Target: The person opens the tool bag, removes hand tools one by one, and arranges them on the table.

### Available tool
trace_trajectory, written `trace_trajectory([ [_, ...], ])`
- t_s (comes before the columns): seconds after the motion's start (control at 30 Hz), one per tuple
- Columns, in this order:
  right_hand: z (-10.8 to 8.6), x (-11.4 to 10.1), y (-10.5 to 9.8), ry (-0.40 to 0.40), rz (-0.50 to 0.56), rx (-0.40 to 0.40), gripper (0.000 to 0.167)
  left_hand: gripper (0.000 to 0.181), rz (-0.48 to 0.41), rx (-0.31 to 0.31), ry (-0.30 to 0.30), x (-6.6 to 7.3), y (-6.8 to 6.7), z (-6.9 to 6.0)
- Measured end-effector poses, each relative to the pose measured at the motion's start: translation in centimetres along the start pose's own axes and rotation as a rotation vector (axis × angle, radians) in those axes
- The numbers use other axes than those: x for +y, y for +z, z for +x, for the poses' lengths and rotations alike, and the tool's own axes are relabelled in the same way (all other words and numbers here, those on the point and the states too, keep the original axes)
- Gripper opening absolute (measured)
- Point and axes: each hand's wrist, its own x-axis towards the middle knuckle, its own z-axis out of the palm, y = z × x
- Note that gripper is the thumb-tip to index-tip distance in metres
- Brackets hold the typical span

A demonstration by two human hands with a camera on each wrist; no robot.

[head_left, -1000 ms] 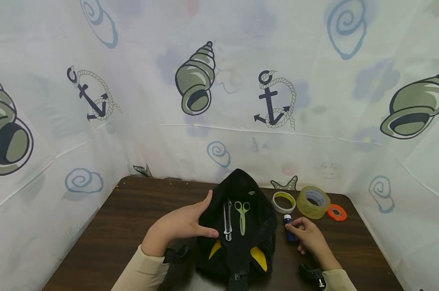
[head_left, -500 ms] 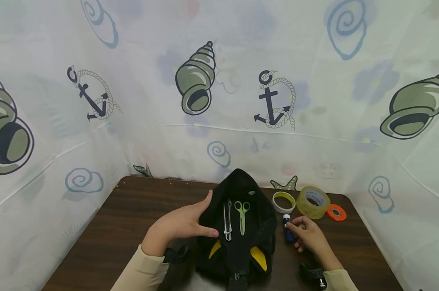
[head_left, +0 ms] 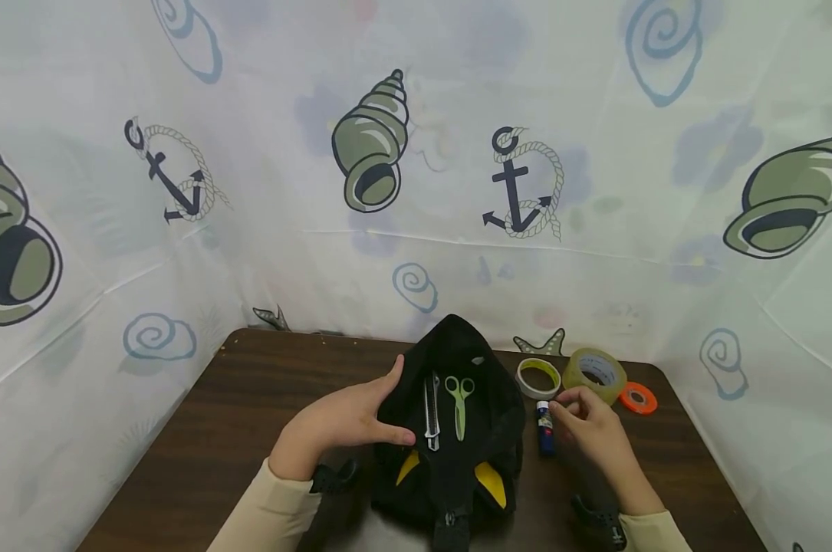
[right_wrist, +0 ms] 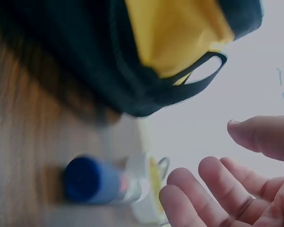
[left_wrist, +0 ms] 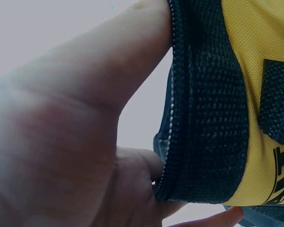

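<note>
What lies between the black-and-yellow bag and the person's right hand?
A white-capped blue tube, seen in the head view: it lies between the bag's right side and the right hand.

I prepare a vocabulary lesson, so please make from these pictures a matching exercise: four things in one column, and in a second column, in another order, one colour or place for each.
1. scissors
2. small tube
3. left hand
4. rightmost roll

A. orange
B. touching the black-and-yellow bag
C. green
D. blue with a white end

Right pairs: 1-C, 2-D, 3-B, 4-A
</note>
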Motion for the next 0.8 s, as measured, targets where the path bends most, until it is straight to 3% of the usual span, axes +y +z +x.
trace_trajectory([
  [0.4,-2.9,-4.4,-0.4,-0.173,0.034,0.032,0.036,0.126,-0.001,-0.007,0.009,0.0,0.1,0.3],
  [0.63,-4.7,-6.7,-0.6,-0.236,0.018,0.09,0.028,0.127,0.013,-0.006,0.007,-0.1,0.1,0.2],
  [0.8,-5.8,-7.5,-0.2,-0.285,0.042,0.087,0.028,0.126,0.008,-0.006,0.005,-0.2,0.3,0.1],
])
